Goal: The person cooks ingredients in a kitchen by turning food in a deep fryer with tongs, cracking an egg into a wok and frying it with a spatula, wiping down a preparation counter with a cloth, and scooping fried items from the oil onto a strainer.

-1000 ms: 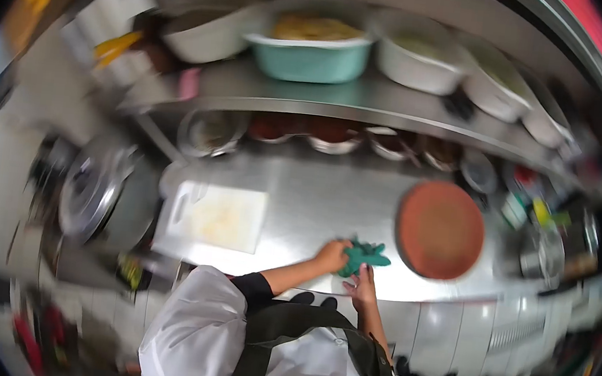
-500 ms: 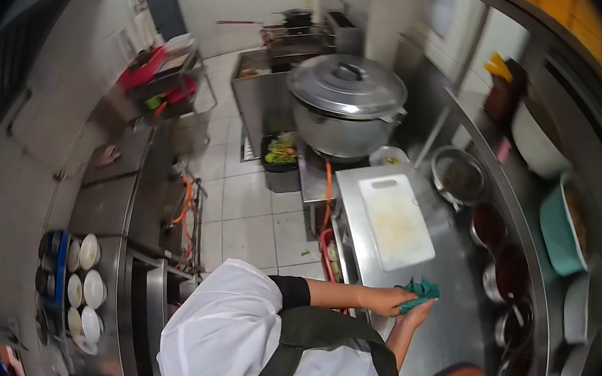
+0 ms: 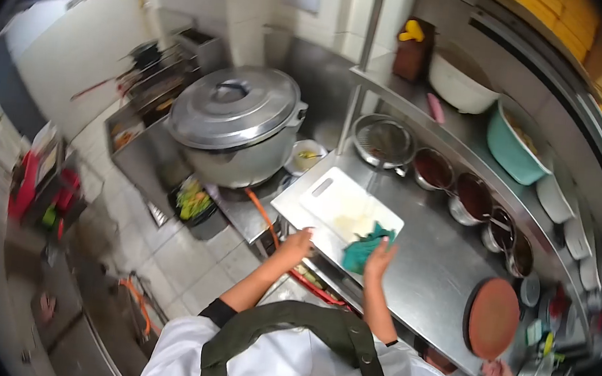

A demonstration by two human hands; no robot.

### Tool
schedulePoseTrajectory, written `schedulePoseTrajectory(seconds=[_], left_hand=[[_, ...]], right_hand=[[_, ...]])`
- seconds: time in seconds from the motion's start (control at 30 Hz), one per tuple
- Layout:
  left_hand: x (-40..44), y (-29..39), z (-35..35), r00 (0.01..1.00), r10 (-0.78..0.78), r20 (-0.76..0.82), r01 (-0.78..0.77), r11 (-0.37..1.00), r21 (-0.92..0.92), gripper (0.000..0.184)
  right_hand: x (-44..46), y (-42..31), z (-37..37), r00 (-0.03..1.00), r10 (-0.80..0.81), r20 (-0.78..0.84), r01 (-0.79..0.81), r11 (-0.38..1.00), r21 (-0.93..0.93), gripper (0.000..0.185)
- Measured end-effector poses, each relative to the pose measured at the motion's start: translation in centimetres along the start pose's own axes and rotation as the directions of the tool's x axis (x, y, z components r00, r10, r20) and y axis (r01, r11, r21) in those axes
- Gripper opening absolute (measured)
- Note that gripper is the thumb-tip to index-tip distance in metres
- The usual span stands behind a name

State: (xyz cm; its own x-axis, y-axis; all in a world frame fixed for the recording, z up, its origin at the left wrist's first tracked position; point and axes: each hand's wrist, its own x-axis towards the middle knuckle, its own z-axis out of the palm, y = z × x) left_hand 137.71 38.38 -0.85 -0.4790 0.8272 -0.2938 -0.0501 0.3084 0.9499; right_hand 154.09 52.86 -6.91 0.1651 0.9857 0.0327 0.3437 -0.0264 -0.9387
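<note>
A green cloth lies bunched at the near right corner of a white cutting board. My right hand is closed on the cloth's right side, fingers partly over it. My left hand is by the counter's front edge, left of the cloth and just in front of the board. It looks empty, its fingers loosely bent and thumb apart. The board rests on the steel counter, with pale stains on its surface.
A large lidded pot stands at the left. Behind the board are a strainer and several pots of dark sauce. A round brown board lies at right, near another person's hand. A shelf holds tubs.
My hands have come apart; both held the cloth together before. The cloth is now against the board, with my right hand on it. My view has turned right, and another person's hand appears.
</note>
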Motion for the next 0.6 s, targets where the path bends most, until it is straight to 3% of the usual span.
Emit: schedulePoseTrajectory(seconds=[0.03, 0.07, 0.1, 0.13, 0.2, 0.23, 0.27, 0.33, 0.4, 0.5, 0.6], left_hand=[[1.3, 0.2, -1.6, 0.998, 0.03, -0.053, -0.03, 0.999, -0.01, 0.044], [2.8, -0.1, -2.9, 0.992, 0.053, -0.113, -0.055, 0.998, -0.02, 0.047], [5.9, -1.3, -3.9, 0.979, 0.191, -0.064, -0.179, 0.971, 0.156, 0.052], [7.8, -0.5, -3.7, 0.958, 0.286, -0.024, -0.281, 0.952, 0.118, 0.054], [12.7, 2.1, -2.0, 0.953, 0.272, 0.135, -0.291, 0.946, 0.144, 0.059], [15.2, 3.8, -0.4, 0.967, 0.172, 0.187, -0.198, 0.971, 0.13, 0.062], [17.3, 5.2, 1.7, 0.969, 0.071, 0.235, -0.102, 0.987, 0.121, 0.066], [21.8, 5.9, 5.9, 0.915, -0.253, 0.315, 0.273, 0.962, -0.02, 0.07], [25.3, 6.6, 9.1, 0.768, -0.465, 0.441, 0.59, 0.78, -0.206, 0.052], [31.1, 3.6, 12.7, 0.711, -0.243, 0.66, 0.642, 0.607, -0.469, 0.03], [29.4, 6.7, 11.7, 0.798, -0.176, 0.577, 0.492, 0.743, -0.454, 0.02]], right_hand=[[2.3, -1.0, -2.4, 0.996, 0.052, 0.066, -0.061, 0.987, 0.147, 0.059], [4.1, -1.5, -5.2, 0.996, 0.01, 0.089, -0.004, 0.997, -0.071, 0.064], [5.4, -2.1, -7.0, 0.992, -0.023, 0.127, 0.058, 0.957, -0.283, 0.068], [5.6, -3.0, -7.7, 0.997, -0.038, 0.06, 0.061, 0.897, -0.437, 0.068], [6.9, -4.2, -8.5, 0.993, -0.104, -0.054, 0.035, 0.704, -0.709, 0.067], [9.4, -3.1, -8.0, 0.945, -0.321, 0.068, 0.293, 0.73, -0.617, 0.064], [11.5, -3.3, -6.6, 0.926, -0.356, 0.125, 0.368, 0.777, -0.51, 0.064], [15.7, -4.9, -2.2, 0.859, -0.459, 0.227, 0.512, 0.789, -0.341, 0.063], [19.3, -7.4, 2.5, 0.823, -0.501, 0.267, 0.567, 0.757, -0.325, 0.056], [24.1, -8.9, 8.3, 0.91, -0.27, 0.315, 0.399, 0.774, -0.491, 0.05], [26.2, -7.6, 11.5, 0.89, -0.131, 0.436, 0.395, 0.698, -0.597, 0.041]])
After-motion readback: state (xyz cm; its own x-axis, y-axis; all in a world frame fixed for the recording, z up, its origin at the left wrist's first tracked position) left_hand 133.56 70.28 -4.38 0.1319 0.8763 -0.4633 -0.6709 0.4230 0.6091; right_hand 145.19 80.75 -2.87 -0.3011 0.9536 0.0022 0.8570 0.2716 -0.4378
